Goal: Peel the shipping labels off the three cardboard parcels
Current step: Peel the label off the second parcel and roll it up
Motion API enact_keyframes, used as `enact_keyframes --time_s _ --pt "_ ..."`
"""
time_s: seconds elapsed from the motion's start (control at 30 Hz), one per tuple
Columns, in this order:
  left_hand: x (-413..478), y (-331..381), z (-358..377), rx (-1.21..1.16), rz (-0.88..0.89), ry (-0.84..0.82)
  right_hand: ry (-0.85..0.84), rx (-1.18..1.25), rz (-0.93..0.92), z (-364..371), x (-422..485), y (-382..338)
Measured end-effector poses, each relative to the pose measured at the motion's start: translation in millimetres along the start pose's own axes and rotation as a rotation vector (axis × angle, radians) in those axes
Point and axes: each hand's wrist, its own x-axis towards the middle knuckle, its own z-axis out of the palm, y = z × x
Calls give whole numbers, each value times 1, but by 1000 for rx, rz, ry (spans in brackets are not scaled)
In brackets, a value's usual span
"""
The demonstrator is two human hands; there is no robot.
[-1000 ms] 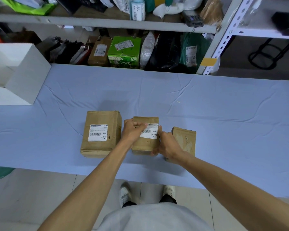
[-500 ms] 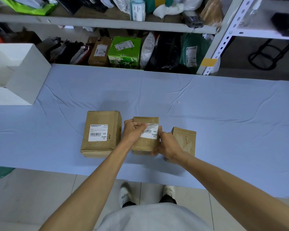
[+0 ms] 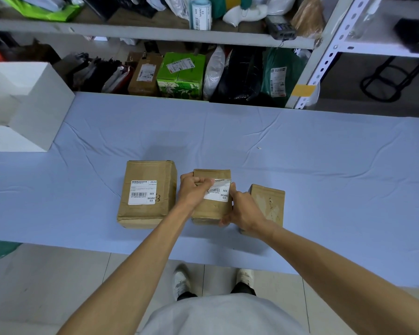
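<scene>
Pinching the label (image 3: 218, 192), left hand (image 3: 193, 189); right hand (image 3: 244, 210) grips middle parcel (image 3: 211, 209).

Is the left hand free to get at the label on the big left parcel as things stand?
Probably yes. That label faces up with nothing lying on it, right beside the left hand. But the hand is busy, pinching the middle parcel's label; it would have to let go first.

A light grey T-shirt (image 3: 218, 315) is worn, both forearms left bare. Dark trousers (image 3: 242, 287) and white sneakers (image 3: 180, 281) are seen below.
</scene>
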Motion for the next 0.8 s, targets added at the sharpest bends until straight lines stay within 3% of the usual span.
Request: enact_keyframes --time_s 0.8 --pt "-3 5 -2 -33 -11 -15 -10 83 30 1 2 4"
